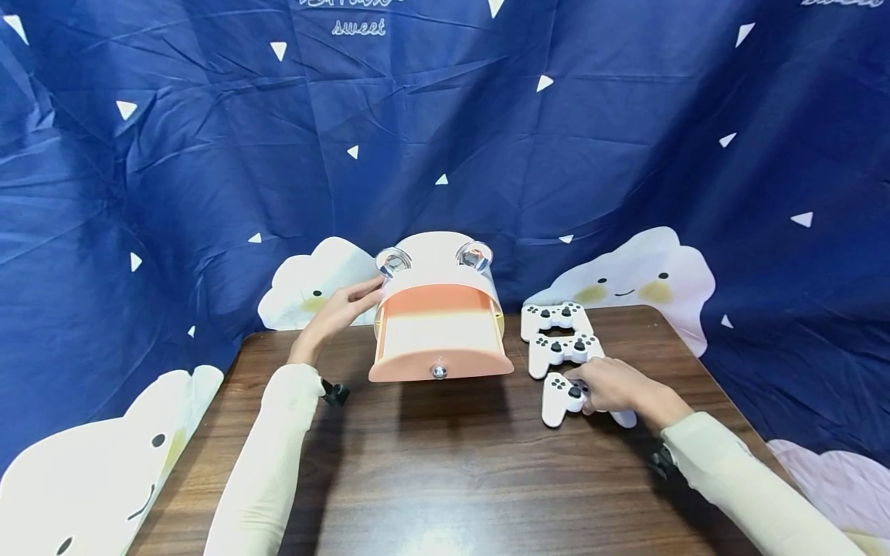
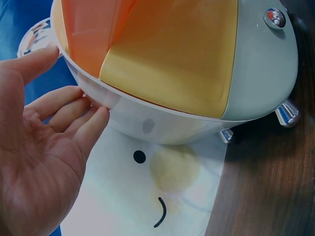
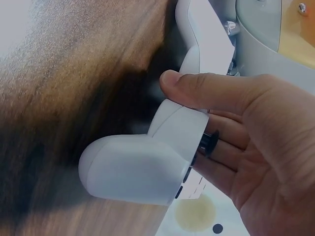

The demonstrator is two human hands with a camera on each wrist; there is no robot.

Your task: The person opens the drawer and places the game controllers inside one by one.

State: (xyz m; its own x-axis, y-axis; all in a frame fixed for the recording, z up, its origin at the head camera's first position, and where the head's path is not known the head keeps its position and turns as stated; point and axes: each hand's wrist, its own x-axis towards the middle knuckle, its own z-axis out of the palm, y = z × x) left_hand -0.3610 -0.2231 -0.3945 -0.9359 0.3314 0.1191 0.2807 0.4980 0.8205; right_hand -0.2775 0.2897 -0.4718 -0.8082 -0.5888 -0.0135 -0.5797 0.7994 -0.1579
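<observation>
A white drawer box (image 1: 436, 259) with two round chrome pieces on top stands at the back middle of the table. Its drawer is pulled out, showing a peach front (image 1: 403, 366) with a silver knob. My left hand (image 1: 341, 313) touches the box's left side; in the left wrist view its fingertips (image 2: 100, 115) lie against the white shell below the rim. Toward the right, my right hand (image 1: 615, 386) holds a white game controller (image 1: 555, 405) by its middle. In the right wrist view the thumb is on one edge of the controller (image 3: 133, 167), the fingers on the other.
Two more white game controllers, a rear one (image 1: 535, 323) and a nearer one (image 1: 538, 359), lie behind the held one, right of the box. The brown wooden table (image 1: 445, 479) ends at a blue curtain (image 1: 445, 116) with cloud pictures.
</observation>
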